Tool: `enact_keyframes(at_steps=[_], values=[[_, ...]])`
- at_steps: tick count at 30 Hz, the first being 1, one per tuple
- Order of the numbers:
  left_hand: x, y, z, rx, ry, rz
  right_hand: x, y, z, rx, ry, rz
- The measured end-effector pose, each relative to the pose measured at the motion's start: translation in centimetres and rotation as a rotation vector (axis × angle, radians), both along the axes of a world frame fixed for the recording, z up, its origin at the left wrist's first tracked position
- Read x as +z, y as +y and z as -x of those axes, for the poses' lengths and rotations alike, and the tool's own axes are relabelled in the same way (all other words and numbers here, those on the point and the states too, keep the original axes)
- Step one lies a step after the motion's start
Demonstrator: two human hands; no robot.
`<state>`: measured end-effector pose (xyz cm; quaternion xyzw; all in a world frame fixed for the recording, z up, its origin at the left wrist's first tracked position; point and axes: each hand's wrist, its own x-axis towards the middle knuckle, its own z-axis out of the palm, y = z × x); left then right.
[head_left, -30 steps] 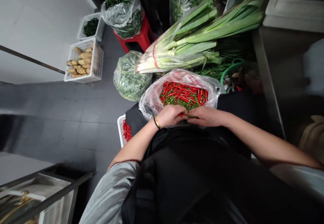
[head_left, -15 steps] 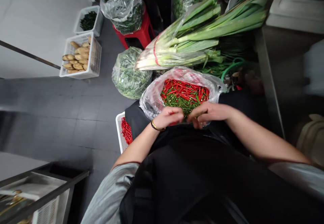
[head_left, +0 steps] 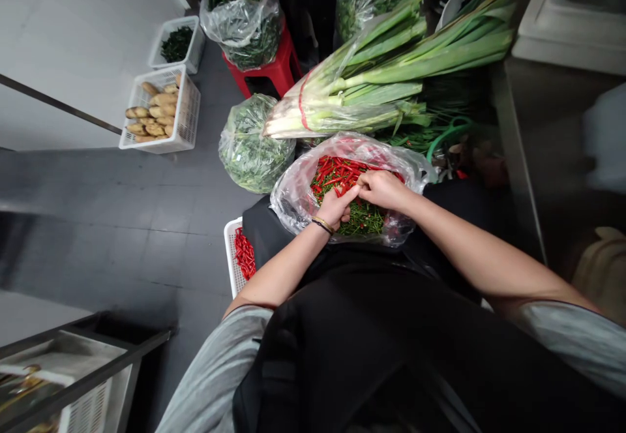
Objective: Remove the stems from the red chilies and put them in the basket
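A clear plastic bag (head_left: 293,198) of red chillies (head_left: 337,171) with green stems rests on my lap. Both my hands are inside its mouth, on top of the pile. My left hand (head_left: 336,206), with a bracelet at the wrist, is curled with fingertips pinched on chillies. My right hand (head_left: 381,188) is closed too, fingers bent down against the left hand's fingertips among the chillies. A white basket (head_left: 233,258) holding more red chillies stands by my left knee.
A big bundle of leeks (head_left: 381,74) lies just beyond the bag. Bags of greens (head_left: 252,143) sit on the floor and on a red stool (head_left: 274,71). White crates hold ginger (head_left: 151,117) and greens (head_left: 176,43). Another person stands behind the stool. A steel counter (head_left: 518,126) is at right.
Both hands moved forward from the bag's near edge into the chilli pile. They came together with fingers closing on chillies.
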<state>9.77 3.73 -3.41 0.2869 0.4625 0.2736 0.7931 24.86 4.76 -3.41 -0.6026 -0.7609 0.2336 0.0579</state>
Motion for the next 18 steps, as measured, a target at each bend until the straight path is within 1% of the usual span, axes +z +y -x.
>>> enact_keyframes(at_steps=[2,5,6,7,8,9,10,11,14,16,17,18], values=[[-0.2,0.2,-0.6,0.044,-0.057,-0.002,0.7,-0.4,-0.2,-0.016,0.159,0.006],[-0.3,0.7,-0.2,0.092,-0.141,0.068,1.4,-0.9,-1.1,-0.037,0.507,0.193],[-0.2,0.9,0.2,0.09,-0.164,0.109,1.5,-1.1,-1.5,-0.071,0.609,0.246],[-0.1,1.0,0.6,0.085,-0.191,0.146,1.7,-1.4,-1.9,-0.127,0.677,0.263],[0.1,1.1,1.1,0.077,-0.223,0.171,1.8,-1.8,-2.3,-0.194,0.705,0.243],[0.4,1.0,1.4,0.069,-0.255,0.182,1.9,-2.3,-2.5,-0.249,0.7,0.202],[0.6,0.9,1.6,0.067,-0.281,0.179,2.1,-2.8,-2.5,-0.271,0.672,0.155],[0.9,0.8,1.8,0.076,-0.296,0.162,2.2,-3.3,-2.4,-0.26,0.63,0.104],[1.5,0.1,1.7,0.109,-0.273,0.1,2.7,-4.2,-1.0,-0.137,0.506,-0.062],[1.9,-0.3,1.6,0.098,-0.25,0.071,3.0,-4.4,-0.1,-0.084,0.47,-0.141],[2.0,-0.5,1.6,0.084,-0.246,0.056,3.2,-4.4,0.2,-0.071,0.475,-0.14],[2.1,-0.8,1.7,0.069,-0.246,0.037,3.3,-4.4,0.3,-0.065,0.497,-0.105]])
